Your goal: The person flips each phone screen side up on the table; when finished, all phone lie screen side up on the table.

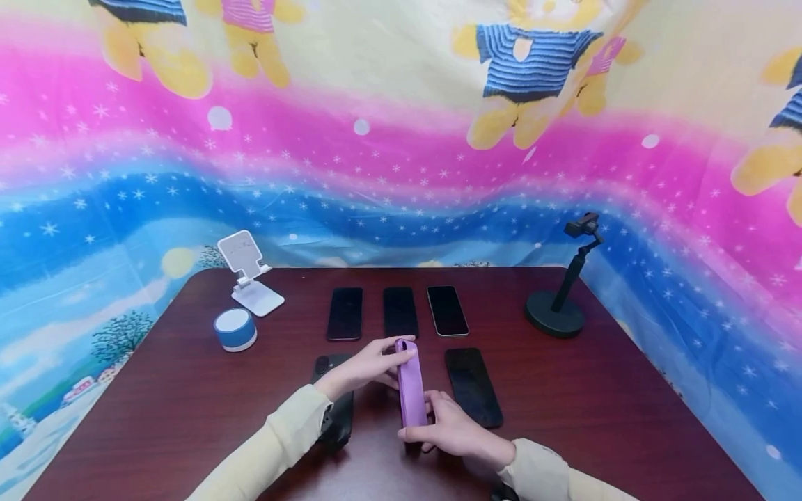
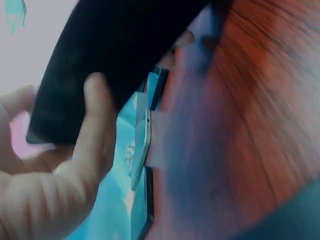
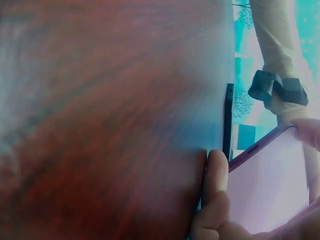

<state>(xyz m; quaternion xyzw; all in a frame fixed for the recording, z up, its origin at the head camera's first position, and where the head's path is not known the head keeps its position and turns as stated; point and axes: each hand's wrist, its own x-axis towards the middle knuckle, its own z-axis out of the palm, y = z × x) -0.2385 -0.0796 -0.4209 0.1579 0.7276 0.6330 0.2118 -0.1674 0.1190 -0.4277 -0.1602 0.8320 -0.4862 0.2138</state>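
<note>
Dark wood desk [image 1: 595, 403], cartoon-bear backdrop | purple-cased phone [image 1: 411, 386] on edge at centre | left hand [image 1: 370, 365] grips its 12 o'clock end | right hand [image 1: 447, 431] grips 6 o'clock end.

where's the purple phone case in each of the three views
Head: purple phone case low centre, on edge, held by both hands.
Left wrist: only its dark face at upper left, above the fingers.
Right wrist: pale purple back at lower right.
Shared landmark: the dark red table.
</note>
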